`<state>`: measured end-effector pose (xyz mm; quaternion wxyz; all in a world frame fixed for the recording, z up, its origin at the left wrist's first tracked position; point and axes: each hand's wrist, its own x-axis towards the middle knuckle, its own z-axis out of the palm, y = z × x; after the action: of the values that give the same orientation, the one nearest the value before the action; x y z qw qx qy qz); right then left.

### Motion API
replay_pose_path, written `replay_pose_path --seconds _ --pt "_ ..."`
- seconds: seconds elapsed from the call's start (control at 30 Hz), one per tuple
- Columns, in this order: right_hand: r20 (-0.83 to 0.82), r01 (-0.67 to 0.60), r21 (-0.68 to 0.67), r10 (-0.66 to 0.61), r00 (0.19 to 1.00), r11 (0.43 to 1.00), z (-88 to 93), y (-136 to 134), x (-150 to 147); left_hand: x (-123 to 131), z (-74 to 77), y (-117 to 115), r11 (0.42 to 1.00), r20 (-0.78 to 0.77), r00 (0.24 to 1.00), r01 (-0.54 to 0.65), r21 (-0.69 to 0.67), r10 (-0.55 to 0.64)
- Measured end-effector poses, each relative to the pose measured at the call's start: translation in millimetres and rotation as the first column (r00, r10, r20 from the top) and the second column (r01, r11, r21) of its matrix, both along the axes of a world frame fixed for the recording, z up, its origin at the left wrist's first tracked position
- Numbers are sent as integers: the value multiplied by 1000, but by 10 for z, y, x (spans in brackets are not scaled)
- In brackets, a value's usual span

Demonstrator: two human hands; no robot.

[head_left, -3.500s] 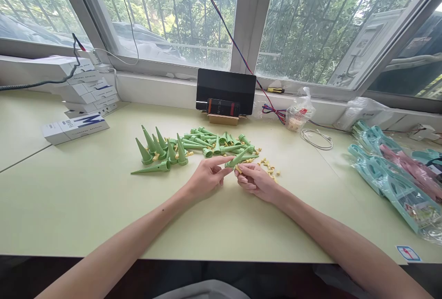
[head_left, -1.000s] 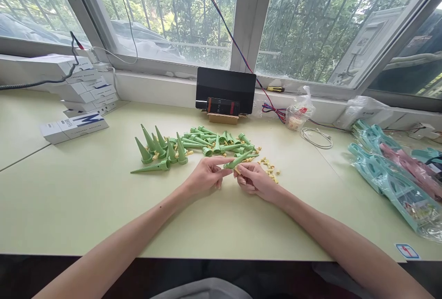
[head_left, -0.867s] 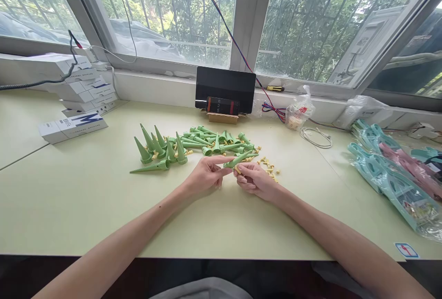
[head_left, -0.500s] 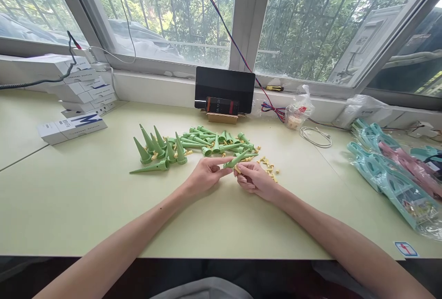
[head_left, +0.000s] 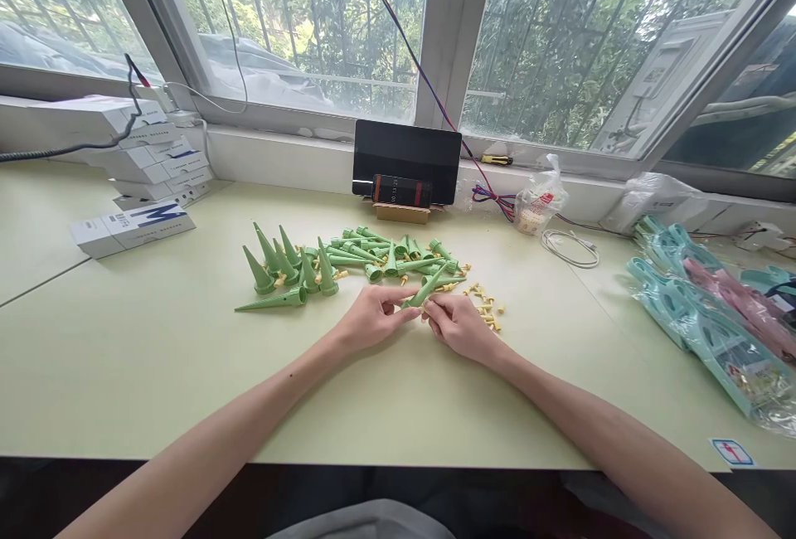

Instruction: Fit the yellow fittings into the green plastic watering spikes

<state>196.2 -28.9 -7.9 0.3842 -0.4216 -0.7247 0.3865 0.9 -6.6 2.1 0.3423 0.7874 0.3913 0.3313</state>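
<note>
My left hand (head_left: 371,317) is closed on the wide end of a green plastic watering spike (head_left: 429,288), whose tip points up and to the right. The fingers of my right hand (head_left: 458,322) are pinched against the spike's side, over a small yellow valve that they mostly hide. Behind my hands lies a pile of green spikes (head_left: 354,254), with yellow valves among them. Several spikes (head_left: 259,274) stand upright to the left, and one spike (head_left: 274,300) lies in front of them. Loose yellow valves (head_left: 488,307) are scattered just beyond my right hand.
A phone (head_left: 401,191) leans on a dark tablet (head_left: 407,153) at the back. White boxes (head_left: 133,228) are stacked at left. A bagged cup (head_left: 538,203) and a coiled white cable (head_left: 570,249) are at back right. Wrapped teal plastic items (head_left: 702,315) lie at far right.
My right fingers have turned and closed over the yellow valve, which showed plainly before. The green spike now points more steeply upward. My left hand has hardly moved.
</note>
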Motion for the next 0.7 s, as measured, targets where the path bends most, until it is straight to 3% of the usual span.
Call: replay_pose_path --seconds 0.1,0.2,0.4,0.7 --pt "132 -1 228 -30 991 974 -20 7 12 7 28 -18 1000 -7 1000 30 6 -30" --pt "217 -50 326 -23 976 944 -37 27 34 22 51 -37 999 0 999 43 -11 -43" --pt "317 -71 388 -61 946 919 -52 47 57 46 53 -58 998 24 998 56 -25 -55" --pt "280 -79 344 -22 960 935 -28 41 48 24 32 -25 995 -22 995 99 -2 -99"
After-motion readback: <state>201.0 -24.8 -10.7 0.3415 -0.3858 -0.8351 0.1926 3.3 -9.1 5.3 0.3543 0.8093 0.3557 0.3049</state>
